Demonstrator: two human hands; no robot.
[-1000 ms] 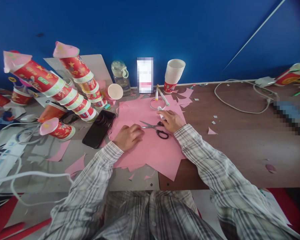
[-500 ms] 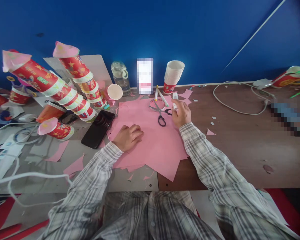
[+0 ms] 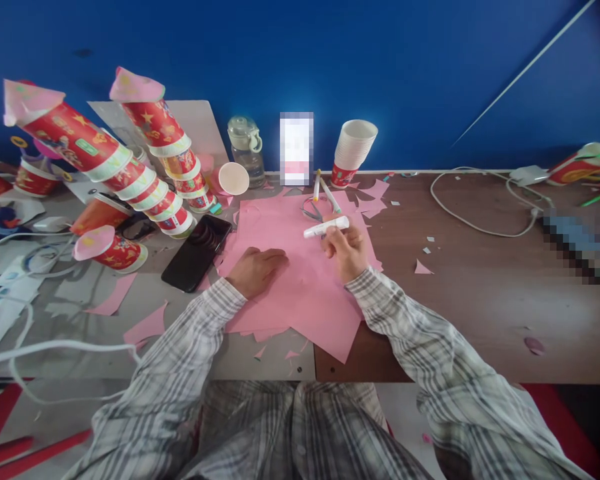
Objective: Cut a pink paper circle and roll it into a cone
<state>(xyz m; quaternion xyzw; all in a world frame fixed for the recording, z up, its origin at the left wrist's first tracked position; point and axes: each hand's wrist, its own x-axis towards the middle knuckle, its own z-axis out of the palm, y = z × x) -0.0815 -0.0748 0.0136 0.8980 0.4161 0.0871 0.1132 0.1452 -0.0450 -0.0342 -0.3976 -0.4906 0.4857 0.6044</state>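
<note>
My right hand (image 3: 347,252) is closed around a white glue stick (image 3: 326,227), held tilted above the pink paper with its left end pointing over the middle. Behind it lie scissors (image 3: 312,212), their handles mostly hidden by the hand and the stick. My left hand (image 3: 258,271) rests flat on the left part of the pink paper (image 3: 300,300), fingers stretched out and holding nothing. Two markers, one yellow-capped (image 3: 317,187) and one green-tipped (image 3: 330,195), lie at the paper's far edge.
Left stand tall stacks of red paper cups with pink cones (image 3: 90,147), near a black phone (image 3: 196,255). At the back are a water bottle (image 3: 246,150), a lit screen (image 3: 297,148) and stacked cups (image 3: 354,150). A white cable (image 3: 473,227) lies right; pink scraps (image 3: 147,323) lie around.
My right hand has come left and nearer to me with the glue stick, which has turned from upright to nearly level. My left hand stays on the paper.
</note>
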